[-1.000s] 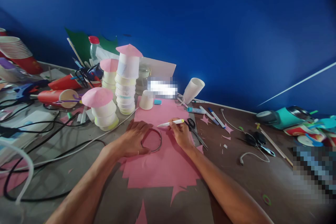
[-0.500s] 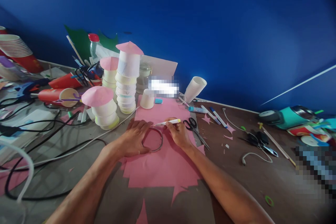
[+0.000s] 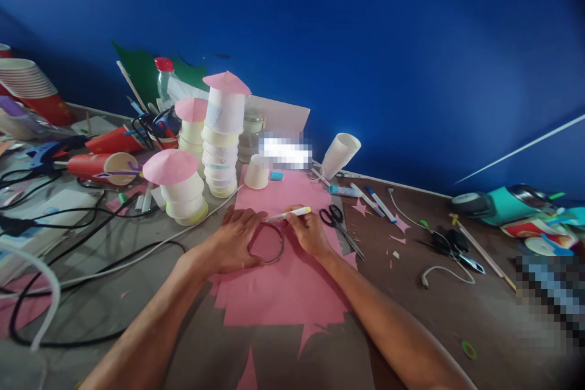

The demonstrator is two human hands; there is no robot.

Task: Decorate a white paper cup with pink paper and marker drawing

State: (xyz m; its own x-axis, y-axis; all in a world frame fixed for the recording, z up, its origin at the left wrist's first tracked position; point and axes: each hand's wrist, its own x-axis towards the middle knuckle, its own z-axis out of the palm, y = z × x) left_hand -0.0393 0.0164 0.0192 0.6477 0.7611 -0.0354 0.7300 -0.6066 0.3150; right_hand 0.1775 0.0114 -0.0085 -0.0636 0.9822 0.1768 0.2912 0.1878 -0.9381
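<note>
Head view: my left hand [image 3: 233,242] presses a dark ring [image 3: 266,243] flat on pink paper [image 3: 283,280] on the table [image 3: 434,311], my right hand [image 3: 311,233] pinches a white pen [image 3: 289,214] at its rim; if my left grip eases, the ring may slide and skew the traced line

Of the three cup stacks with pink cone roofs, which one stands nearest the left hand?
The shortest stack, at the front left. It stands closest to the left hand; the tallest stack and the middle one stand farther back.
</note>
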